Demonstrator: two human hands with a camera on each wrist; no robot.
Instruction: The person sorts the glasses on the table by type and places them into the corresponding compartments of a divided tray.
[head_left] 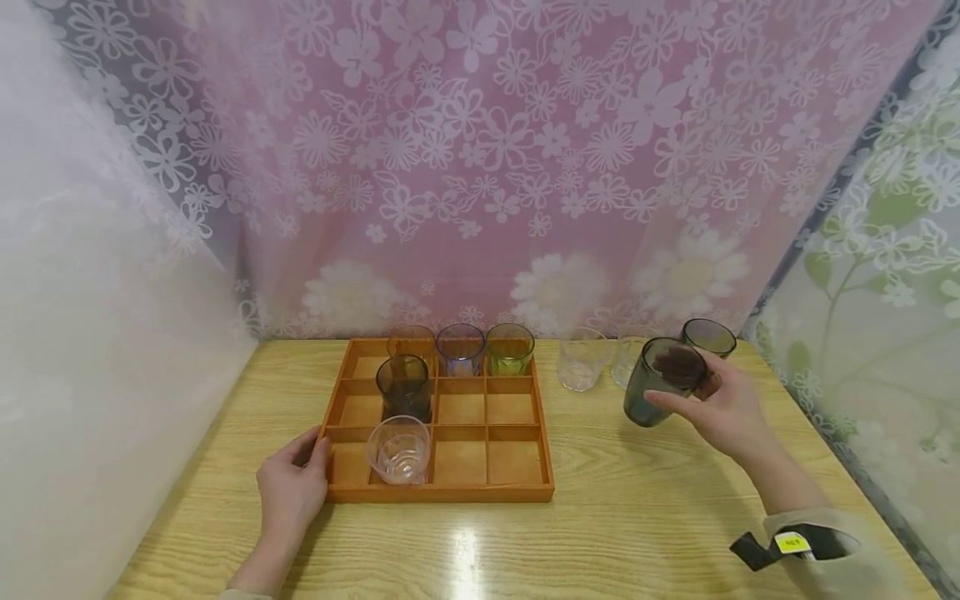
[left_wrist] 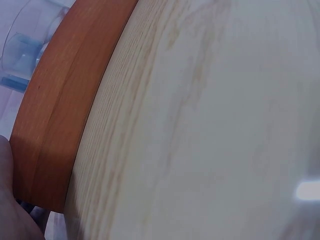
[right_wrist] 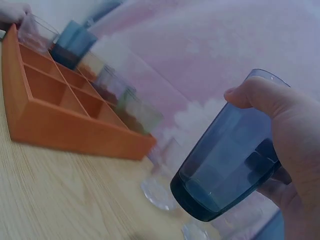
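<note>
My right hand (head_left: 723,412) grips a dark tinted drinking glass (head_left: 652,392) around its side, above the table and to the right of the tray. The glass is tilted, and in the right wrist view the same tumbler (right_wrist: 225,150) looks blue-grey, with the thumb near its rim. At the front left corner of the divided wooden tray (head_left: 442,493), my left hand (head_left: 292,483) holds the edge. A clear glass (head_left: 399,454) stands in the front row of compartments, with a dark glass (head_left: 403,392) behind it. Amber (head_left: 411,346), blue-tinted (head_left: 461,354) and green (head_left: 510,354) glasses occupy the back row.
Two clear glasses (head_left: 582,362) (head_left: 626,358) stand on the wooden table (head_left: 637,517) right of the tray. Another dark glass (head_left: 708,333) is behind my right hand, partly hidden. A floral curtain (head_left: 487,167) hangs along the table's back edge, with sheets at both sides.
</note>
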